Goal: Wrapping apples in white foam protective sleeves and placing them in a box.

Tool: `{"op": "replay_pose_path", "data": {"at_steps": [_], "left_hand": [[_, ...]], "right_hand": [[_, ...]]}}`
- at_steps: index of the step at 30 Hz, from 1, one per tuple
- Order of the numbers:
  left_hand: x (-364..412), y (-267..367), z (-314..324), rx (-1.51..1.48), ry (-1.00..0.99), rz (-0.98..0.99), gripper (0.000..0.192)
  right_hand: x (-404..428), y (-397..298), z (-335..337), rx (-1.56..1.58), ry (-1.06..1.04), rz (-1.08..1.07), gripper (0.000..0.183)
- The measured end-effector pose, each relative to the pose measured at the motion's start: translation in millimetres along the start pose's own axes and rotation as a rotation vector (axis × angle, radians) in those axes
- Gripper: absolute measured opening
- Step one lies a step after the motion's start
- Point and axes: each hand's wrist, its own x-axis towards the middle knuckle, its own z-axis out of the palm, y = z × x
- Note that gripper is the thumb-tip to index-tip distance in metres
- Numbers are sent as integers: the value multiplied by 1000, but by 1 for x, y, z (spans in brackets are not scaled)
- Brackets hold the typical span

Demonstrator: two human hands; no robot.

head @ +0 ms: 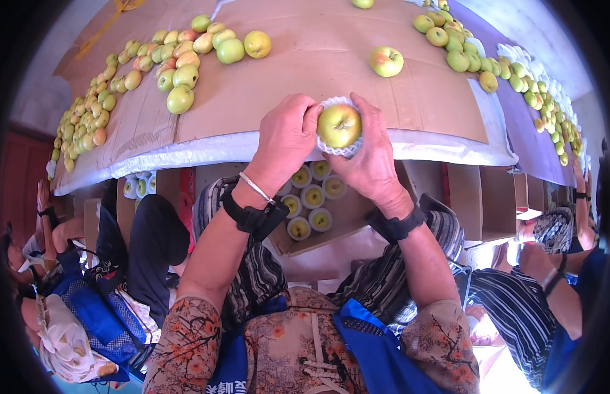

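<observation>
A yellow-green apple (pixel 339 125) sits in a white foam net sleeve (pixel 345 149) between my two hands, over the near edge of the table. My left hand (pixel 288 135) pinches the sleeve's rim from the left with thumb and finger. My right hand (pixel 373 152) is wrapped round the sleeve's right side and underside. Below, on my lap, an open cardboard box (pixel 344 229) holds several apples in foam sleeves (pixel 313 196); my hands and forearms hide part of it. A loose apple with a red blush (pixel 386 61) lies on the cardboard beyond my right hand.
Cardboard sheets (pixel 305 64) cover the table. Loose apples (pixel 180 99) spread along its left side, more apples (pixel 458 60) along its right. White foam sleeves (pixel 531 64) lie far right. Open boxes (pixel 497 204) stand under the right edge. Co-workers sit at left (pixel 157 246) and right (pixel 565 290).
</observation>
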Motion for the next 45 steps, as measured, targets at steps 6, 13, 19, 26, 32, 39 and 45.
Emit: {"op": "replay_pose_path", "data": {"at_steps": [6,13,19,26,32,39,45], "left_hand": [[2,-7,8,99,13,10,10],[2,-16,-2,-57,-104,-118,17],[2,-16,-3,-90,-136,-163,20],[5,-16,-7,-70,-185,-179,22],[2,-21,-6,-222,-280,-254,36],[3,-18,-6,-148,-295,-217,45],[2,-15,-10,-82,-275,-147,50]], "right_hand": [[7,6,11,-118,-175,156,91],[7,11,0,150,-230,160,120],[6,15,-8,211,-172,141,126],[-1,22,19,-180,-141,0,110],[-3,24,24,-240,-124,32,104],[3,12,23,-275,-144,77,103],[21,5,-18,11,-309,82,108]]}}
